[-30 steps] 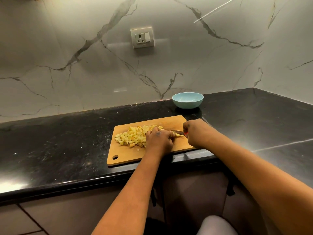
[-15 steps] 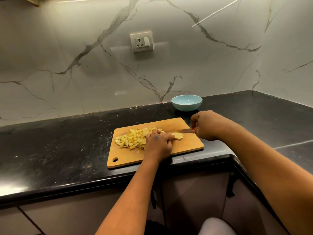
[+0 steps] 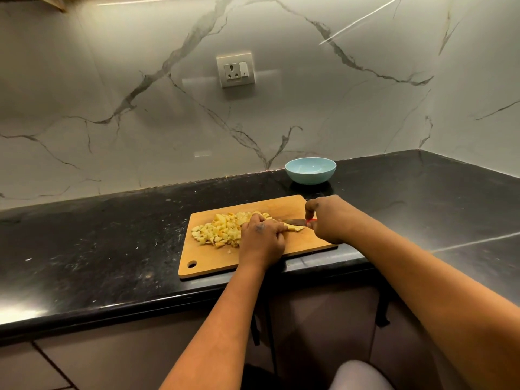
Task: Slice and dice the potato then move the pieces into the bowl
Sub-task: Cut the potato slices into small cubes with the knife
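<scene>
Head view: at frame centre the left hand pins an uncut potato piece on the wooden cutting board, beside the diced potato pile. Right hand grips the red-handled knife; the blue bowl sits above the board, apart from it

cutting board: matt wood | counter: glossy black stone | wall: smooth marble

A heap of pale yellow diced potato pieces lies mid-board on a wooden cutting board. A light blue bowl stands upright beyond it, far right.
</scene>
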Motion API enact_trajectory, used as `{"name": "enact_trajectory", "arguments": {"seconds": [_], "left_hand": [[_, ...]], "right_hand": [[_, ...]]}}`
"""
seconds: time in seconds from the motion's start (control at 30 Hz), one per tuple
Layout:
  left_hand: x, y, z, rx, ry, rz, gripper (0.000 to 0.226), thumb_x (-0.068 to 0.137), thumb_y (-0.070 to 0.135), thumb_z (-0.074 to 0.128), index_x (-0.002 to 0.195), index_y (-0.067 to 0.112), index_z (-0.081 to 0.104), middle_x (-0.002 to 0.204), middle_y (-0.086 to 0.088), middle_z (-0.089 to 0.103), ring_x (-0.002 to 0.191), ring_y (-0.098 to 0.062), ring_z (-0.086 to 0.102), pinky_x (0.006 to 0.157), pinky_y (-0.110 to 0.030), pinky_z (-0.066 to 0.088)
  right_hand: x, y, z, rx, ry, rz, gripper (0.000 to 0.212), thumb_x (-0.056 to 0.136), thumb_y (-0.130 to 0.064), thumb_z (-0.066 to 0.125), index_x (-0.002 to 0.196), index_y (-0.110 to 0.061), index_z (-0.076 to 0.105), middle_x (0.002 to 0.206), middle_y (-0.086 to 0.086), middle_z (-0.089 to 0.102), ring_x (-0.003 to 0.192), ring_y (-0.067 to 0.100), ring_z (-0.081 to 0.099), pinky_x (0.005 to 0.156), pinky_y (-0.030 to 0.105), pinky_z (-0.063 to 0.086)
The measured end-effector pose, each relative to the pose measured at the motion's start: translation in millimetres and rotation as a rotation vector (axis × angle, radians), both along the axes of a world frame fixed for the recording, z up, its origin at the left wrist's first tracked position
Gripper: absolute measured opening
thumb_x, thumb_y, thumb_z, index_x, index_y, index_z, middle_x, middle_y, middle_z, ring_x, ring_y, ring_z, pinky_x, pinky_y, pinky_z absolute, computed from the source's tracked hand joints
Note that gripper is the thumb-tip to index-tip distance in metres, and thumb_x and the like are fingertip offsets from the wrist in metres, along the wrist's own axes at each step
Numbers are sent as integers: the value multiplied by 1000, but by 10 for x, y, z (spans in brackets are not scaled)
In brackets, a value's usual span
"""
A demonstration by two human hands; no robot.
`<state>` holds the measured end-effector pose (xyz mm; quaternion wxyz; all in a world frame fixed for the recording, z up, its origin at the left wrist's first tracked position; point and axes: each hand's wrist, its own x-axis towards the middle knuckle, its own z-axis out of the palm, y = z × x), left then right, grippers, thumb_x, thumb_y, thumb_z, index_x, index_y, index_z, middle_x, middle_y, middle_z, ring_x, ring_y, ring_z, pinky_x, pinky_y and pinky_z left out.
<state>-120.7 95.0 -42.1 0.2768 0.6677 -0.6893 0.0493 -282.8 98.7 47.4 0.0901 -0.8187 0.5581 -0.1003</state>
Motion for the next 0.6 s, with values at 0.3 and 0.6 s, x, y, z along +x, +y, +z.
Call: {"name": "enact_trajectory", "arguments": {"seconds": [0.3,0.6], "left_hand": [[-28,1,27,23,-74,25,31,97,28,46,116,29,70,113,5,69,110,-20,45,92,-40,35],[-33,29,52,49,-87,14,32,98,29,43,116,28,70,119,7,67,113,-20,43,94,-41,34]], "right_hand": [[154,50,-147,10,44,-14,33,85,-2,63,114,-18,59,99,6,59,86,20,58,80,34,56],[101,58,48,6,154,13,37,83,-4,68,117,-15,61,109,7,60,95,21,59,90,36,54]]}}
